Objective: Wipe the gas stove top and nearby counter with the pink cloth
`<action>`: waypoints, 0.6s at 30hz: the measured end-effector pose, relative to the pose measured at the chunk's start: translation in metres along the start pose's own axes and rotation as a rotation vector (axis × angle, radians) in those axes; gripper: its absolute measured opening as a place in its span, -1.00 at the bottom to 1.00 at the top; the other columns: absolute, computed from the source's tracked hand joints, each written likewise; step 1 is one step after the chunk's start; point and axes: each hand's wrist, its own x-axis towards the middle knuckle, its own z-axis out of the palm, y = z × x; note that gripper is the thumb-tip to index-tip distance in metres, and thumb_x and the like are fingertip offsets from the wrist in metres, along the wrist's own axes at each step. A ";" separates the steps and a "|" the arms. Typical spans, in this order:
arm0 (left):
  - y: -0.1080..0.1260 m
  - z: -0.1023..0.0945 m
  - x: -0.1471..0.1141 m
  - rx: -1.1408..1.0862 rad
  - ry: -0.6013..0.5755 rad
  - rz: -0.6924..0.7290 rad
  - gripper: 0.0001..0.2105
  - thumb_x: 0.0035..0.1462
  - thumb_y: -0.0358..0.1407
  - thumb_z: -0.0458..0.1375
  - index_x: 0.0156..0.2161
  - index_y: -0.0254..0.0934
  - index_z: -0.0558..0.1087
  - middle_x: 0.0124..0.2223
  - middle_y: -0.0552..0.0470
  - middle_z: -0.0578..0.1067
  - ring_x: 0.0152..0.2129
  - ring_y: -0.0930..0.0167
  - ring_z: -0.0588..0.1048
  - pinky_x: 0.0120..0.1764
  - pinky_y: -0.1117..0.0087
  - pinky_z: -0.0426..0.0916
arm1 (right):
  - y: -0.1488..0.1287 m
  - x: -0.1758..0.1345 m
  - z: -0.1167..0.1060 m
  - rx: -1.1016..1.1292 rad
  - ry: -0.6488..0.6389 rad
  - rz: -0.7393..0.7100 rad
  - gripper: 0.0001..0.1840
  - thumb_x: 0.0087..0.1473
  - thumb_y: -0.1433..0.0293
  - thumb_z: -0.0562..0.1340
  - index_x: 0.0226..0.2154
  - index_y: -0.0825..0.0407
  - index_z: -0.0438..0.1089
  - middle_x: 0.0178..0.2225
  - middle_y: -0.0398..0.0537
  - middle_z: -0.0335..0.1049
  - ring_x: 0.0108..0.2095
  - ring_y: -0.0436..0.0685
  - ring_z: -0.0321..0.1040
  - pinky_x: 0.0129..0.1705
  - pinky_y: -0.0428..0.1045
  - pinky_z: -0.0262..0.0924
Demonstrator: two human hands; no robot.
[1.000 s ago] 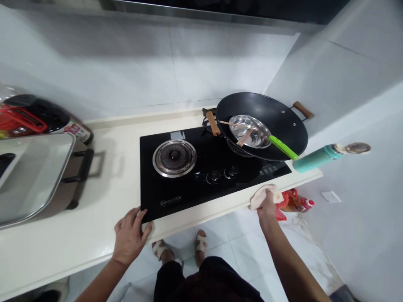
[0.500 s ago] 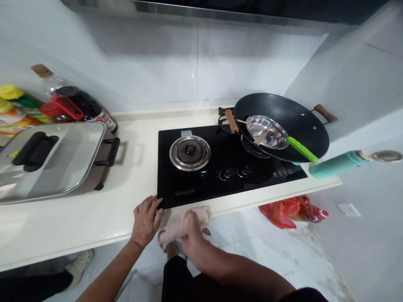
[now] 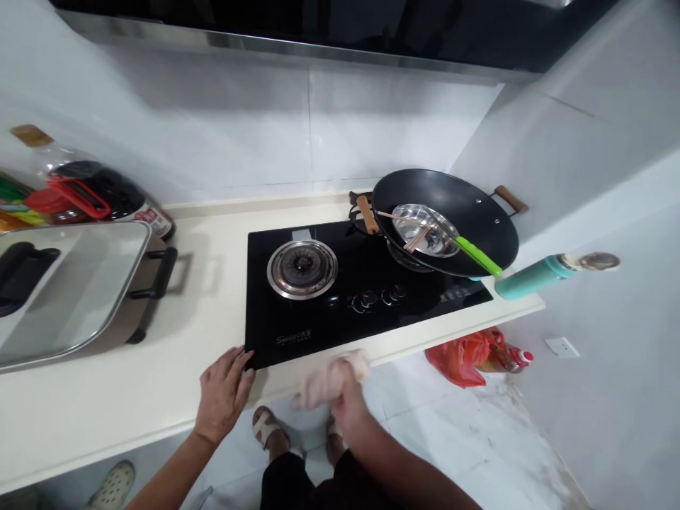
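Note:
My left hand (image 3: pixel 223 393) lies flat on the pale countertop (image 3: pixel 207 312), its fingertips touching the front left corner of the black gas hob (image 3: pixel 313 333). In my right hand (image 3: pixel 348 404) is a bunched, pale pinkish cloth (image 3: pixel 329 381), held at the counter's front edge just before the hob. Both hand and cloth are smeared by motion. The left burner (image 3: pixel 302 267) has nothing on it. Over the right burner sits a black wok (image 3: pixel 451 195), holding a metal bowl (image 3: pixel 419 223), chopsticks (image 3: pixel 417 239) and a utensil with a green handle (image 3: pixel 478 255).
A lidded electric pan (image 3: pixel 90 283) stands at left, with a dark sauce bottle (image 3: pixel 100 184) behind it. At the right end is a turquoise flask (image 3: pixel 536 276). Below are a red plastic bag (image 3: pixel 460 358) and another person's clog (image 3: pixel 114 485). A range hood (image 3: pixel 329 46) hangs above.
My right hand has moved the cloth rightward along the counter's front edge. My left hand keeps its place by the hob's corner. The whole view has shifted.

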 end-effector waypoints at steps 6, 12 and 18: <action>0.000 0.000 0.001 0.021 -0.043 -0.039 -0.64 0.40 -0.13 -0.03 0.18 -0.16 0.39 0.18 -0.19 0.50 0.17 0.14 0.42 0.10 0.09 0.27 | -0.090 0.051 -0.073 0.071 0.368 -0.074 -0.42 -0.19 0.06 0.43 -0.13 0.01 0.42 -0.22 -0.06 0.60 -0.13 0.21 0.56 -0.11 0.05 0.50; 0.001 0.000 0.002 0.038 -0.034 -0.041 -0.65 0.38 -0.14 -0.02 0.18 -0.15 0.38 0.16 -0.18 0.50 0.16 0.13 0.43 0.11 0.07 0.25 | -0.132 0.084 -0.122 0.004 0.559 -0.169 -0.38 -0.14 0.06 0.37 -0.06 0.03 0.37 -0.15 0.01 0.58 -0.07 0.22 0.55 -0.11 0.07 0.53; 0.003 -0.001 0.002 0.068 -0.046 -0.023 -0.65 0.41 -0.14 -0.03 0.16 -0.20 0.38 0.17 -0.21 0.50 0.17 0.12 0.42 0.07 0.08 0.25 | -0.179 0.100 -0.154 -0.214 0.918 -0.321 -0.12 -0.14 0.10 0.37 0.18 0.15 0.20 0.17 0.39 0.37 0.09 0.41 0.45 0.01 0.27 0.48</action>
